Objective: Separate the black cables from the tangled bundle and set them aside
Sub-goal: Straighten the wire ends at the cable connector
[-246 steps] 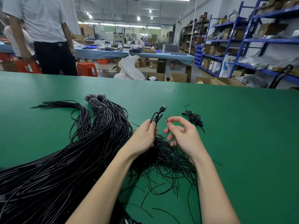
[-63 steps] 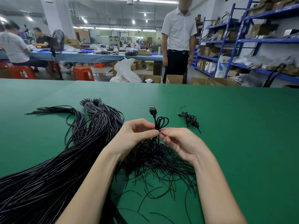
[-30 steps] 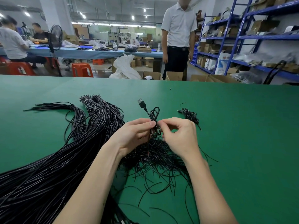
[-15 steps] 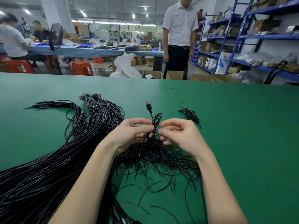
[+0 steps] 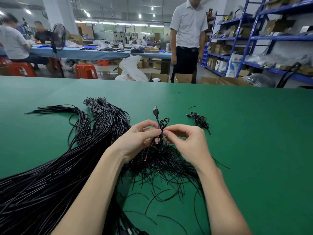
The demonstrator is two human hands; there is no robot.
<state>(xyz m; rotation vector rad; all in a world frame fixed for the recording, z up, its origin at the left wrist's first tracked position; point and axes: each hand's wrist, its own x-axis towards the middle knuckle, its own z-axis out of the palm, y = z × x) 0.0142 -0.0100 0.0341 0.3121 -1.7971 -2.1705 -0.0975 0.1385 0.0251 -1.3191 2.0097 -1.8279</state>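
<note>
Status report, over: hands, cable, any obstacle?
Left hand and right hand pinch one looped cable. USB plug points up. Loose tangle underneath.

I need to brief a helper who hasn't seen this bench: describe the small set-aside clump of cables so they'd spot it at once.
On the green table, look past the person's right hand, toward the far right. The small clump lies there alone on bare green, apart from the loose tangle under the hands and the long cable bundle on the left; it is by far the smallest heap.
</note>
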